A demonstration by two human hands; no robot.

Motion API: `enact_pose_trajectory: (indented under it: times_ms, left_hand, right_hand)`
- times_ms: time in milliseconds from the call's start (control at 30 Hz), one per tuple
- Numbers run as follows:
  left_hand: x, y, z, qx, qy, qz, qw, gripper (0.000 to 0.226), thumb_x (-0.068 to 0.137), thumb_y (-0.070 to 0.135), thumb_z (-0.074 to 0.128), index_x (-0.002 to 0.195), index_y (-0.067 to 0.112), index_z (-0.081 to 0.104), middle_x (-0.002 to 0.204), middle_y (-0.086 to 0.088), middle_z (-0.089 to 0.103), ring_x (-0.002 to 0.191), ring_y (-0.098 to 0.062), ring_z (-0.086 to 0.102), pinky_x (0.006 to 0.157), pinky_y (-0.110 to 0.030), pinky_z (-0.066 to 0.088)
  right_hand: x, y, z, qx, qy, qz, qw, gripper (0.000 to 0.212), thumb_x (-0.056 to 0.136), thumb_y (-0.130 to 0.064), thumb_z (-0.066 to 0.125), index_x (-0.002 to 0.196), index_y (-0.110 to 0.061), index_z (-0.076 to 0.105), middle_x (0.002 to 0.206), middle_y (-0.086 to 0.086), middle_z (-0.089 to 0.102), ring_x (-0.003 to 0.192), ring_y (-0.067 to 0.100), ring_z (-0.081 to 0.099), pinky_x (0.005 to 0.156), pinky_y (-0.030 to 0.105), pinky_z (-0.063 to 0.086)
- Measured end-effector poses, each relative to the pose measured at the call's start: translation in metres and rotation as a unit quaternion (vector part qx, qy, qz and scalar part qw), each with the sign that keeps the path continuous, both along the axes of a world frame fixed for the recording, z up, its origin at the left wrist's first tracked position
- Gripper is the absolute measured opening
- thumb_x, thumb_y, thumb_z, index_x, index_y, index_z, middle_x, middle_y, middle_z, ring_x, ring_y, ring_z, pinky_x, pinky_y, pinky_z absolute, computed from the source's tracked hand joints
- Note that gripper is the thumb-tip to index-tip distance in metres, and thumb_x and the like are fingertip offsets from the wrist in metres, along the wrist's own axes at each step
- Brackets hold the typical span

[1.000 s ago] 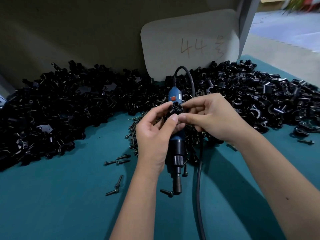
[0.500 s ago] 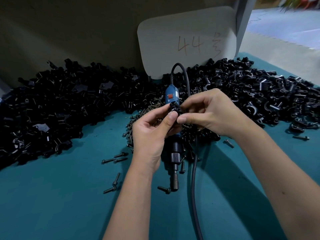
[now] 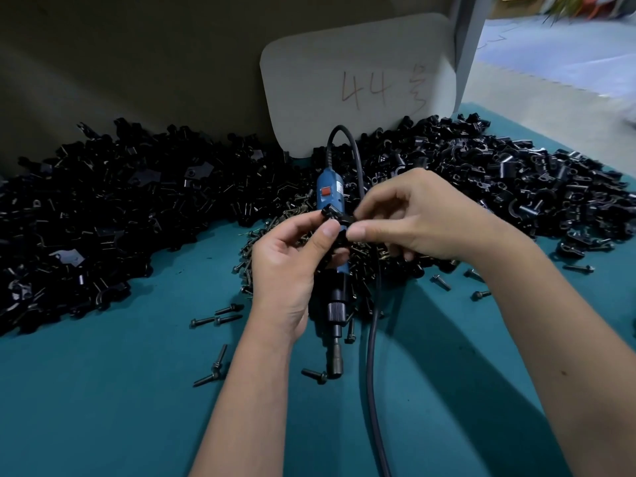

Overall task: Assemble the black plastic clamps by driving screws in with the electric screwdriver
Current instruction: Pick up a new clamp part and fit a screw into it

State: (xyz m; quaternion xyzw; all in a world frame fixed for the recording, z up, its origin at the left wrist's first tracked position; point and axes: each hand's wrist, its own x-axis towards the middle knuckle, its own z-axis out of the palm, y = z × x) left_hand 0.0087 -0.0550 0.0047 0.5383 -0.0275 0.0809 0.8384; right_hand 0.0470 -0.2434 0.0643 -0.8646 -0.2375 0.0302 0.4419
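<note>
A small black plastic clamp (image 3: 335,218) is held between both hands above the table's middle. My left hand (image 3: 287,263) pinches it from the left with thumb and forefinger. My right hand (image 3: 416,218) pinches it from the right. The blue electric screwdriver (image 3: 331,197) lies flat on the teal table (image 3: 103,407) under my hands, its bit end (image 3: 335,364) pointing toward me; my hands hide its middle. A pile of screws (image 3: 275,232) lies just behind my left hand.
Large heaps of black clamp parts cover the table at the left (image 3: 103,208) and right (image 3: 516,187). Loose screws (image 3: 216,318) are scattered near the front. The screwdriver's cable (image 3: 373,373) runs toward me. A grey card marked "44" (image 3: 361,87) leans against the back wall.
Both hands stay together on the clamp with small finger shifts. The screwdriver has not moved on the table; the view has shifted slightly.
</note>
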Motion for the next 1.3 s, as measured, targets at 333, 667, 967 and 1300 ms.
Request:
enact_pose_trajectory:
  times_ms: [333,667,967,1300]
  left_hand:
    - [0.003,0.007,-0.002,-0.06,0.042,0.028,0.997,0.031,0.077,0.022,0.08,0.102,0.005,0.075,0.097,-0.013,0.077,0.074,-0.02,0.073,0.067,-0.025,0.06]
    - [0.002,0.007,0.0,-0.07,0.053,0.037,0.995,0.036,0.079,0.024,0.078,0.107,0.002,0.074,0.097,-0.012,0.076,0.075,-0.019,0.072,0.068,-0.024,0.059]
    - [0.0,0.006,0.001,-0.101,0.057,0.023,0.993,0.022,0.083,0.024,0.077,0.098,0.009,0.075,0.09,-0.009,0.077,0.074,-0.018,0.072,0.07,-0.024,0.061]
    - [0.0,0.004,-0.002,-0.096,0.06,0.002,0.994,0.011,0.081,0.026,0.08,0.088,0.018,0.082,0.095,-0.01,0.078,0.077,-0.018,0.074,0.071,-0.025,0.061]
  right_hand:
    - [-0.01,0.021,-0.005,-0.309,0.227,0.004,0.924,0.035,0.081,-0.019,0.089,0.1,-0.011,0.061,0.062,0.001,0.075,0.055,0.015,0.075,0.045,0.018,0.05]
    - [-0.011,0.053,-0.02,-0.366,0.138,-0.104,0.915,0.018,0.085,-0.004,0.068,0.087,-0.012,0.053,0.056,0.004,0.07,0.051,0.02,0.07,0.05,0.03,0.058]
    - [-0.006,0.045,-0.033,-0.387,-0.032,-0.16,0.907,0.027,0.084,0.002,0.06,0.073,-0.015,0.043,0.071,0.004,0.047,0.053,0.019,0.045,0.042,0.027,0.031]
    - [0.003,0.034,-0.028,-0.327,0.101,-0.114,0.933,0.017,0.088,-0.006,0.071,0.084,-0.007,0.055,0.06,0.01,0.067,0.041,0.019,0.068,0.035,0.02,0.043]
